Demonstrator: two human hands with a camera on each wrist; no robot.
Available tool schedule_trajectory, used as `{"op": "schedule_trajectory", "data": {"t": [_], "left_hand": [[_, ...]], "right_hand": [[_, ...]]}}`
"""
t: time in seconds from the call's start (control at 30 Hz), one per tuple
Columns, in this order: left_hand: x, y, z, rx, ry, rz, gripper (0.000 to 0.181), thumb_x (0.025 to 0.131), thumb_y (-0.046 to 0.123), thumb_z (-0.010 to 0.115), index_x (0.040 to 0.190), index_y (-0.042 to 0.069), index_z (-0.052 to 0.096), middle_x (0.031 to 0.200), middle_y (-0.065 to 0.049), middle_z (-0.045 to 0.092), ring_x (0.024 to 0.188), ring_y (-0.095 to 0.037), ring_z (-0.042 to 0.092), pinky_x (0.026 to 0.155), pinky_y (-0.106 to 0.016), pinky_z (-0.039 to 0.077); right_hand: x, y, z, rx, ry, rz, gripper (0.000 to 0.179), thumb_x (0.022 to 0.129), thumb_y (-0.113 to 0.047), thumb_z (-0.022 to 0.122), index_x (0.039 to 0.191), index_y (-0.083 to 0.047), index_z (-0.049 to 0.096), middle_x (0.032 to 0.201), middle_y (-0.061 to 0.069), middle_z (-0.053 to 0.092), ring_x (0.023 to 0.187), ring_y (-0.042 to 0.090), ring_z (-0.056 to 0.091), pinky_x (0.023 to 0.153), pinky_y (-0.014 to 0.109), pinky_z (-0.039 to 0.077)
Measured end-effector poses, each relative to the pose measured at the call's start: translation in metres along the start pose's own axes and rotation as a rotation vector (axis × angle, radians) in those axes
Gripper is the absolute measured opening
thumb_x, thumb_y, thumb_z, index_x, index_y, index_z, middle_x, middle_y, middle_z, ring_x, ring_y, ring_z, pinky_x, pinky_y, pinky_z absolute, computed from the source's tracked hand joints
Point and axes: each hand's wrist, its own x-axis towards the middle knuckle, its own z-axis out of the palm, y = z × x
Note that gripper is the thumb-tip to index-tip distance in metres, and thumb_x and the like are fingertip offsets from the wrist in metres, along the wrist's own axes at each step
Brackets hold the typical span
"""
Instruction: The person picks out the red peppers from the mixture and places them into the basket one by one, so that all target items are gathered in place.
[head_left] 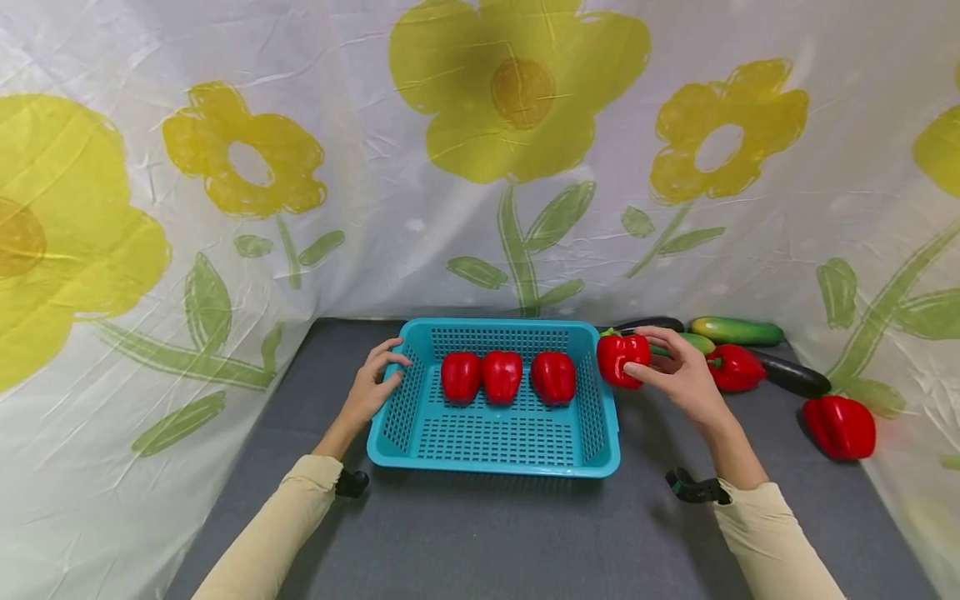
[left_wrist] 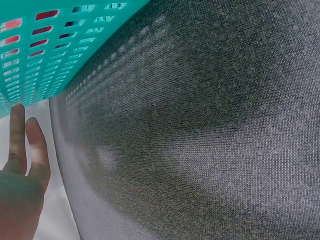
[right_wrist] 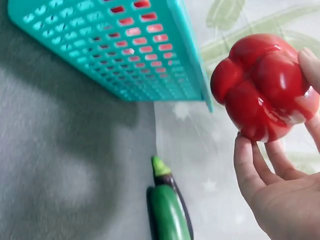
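The right hand [head_left: 686, 379], right of frame centre, grips a red pepper [head_left: 612, 360] just right of the basket [head_left: 487, 463]; the left hand [head_left: 366, 390], fingers apart, touches its left rim [head_left: 378, 429].

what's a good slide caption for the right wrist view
Right hand holding a red bell pepper near a turquoise basket.

Dark grey table [head_left: 487, 533]; blue basket [head_left: 495, 467] on it toward back, near middle; right of basket: red pepper [head_left: 735, 367], eggplant [head_left: 795, 375], second pepper [head_left: 838, 427]; farther back, another eggplant [head_left: 648, 322], green cucumber [head_left: 701, 342], yellow-green cucumber [head_left: 738, 332]
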Motion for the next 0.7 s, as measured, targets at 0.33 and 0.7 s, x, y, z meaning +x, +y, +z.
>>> {"op": "schedule_trajectory", "data": {"t": [0.33,0.7], "left_hand": [[0.000,0.000,0.000,-0.015,-0.004,-0.025,0.017,0.095,-0.016,0.052,0.110,-0.019,0.060,0.151,-0.038,0.031,0.137,-0.056,0.028,0.097,-0.067,0.031],[0.000,0.004,0.001,-0.009,-0.001,-0.016,0.018,0.094,-0.018,0.051,0.110,-0.020,0.060,0.149,-0.041,0.031,0.135,-0.059,0.029,0.095,-0.067,0.032]], "right_hand": [[0.014,-0.009,0.023,0.066,-0.050,-0.004,0.057,0.091,-0.008,0.076,0.141,-0.001,0.050,0.137,0.016,0.052,0.107,0.037,0.061,0.078,0.038,0.057],[0.025,-0.016,0.043,0.097,-0.112,0.026,0.051,0.090,-0.009,0.078,0.135,-0.003,0.057,0.132,0.016,0.055,0.106,0.038,0.063,0.081,0.041,0.057]]}}
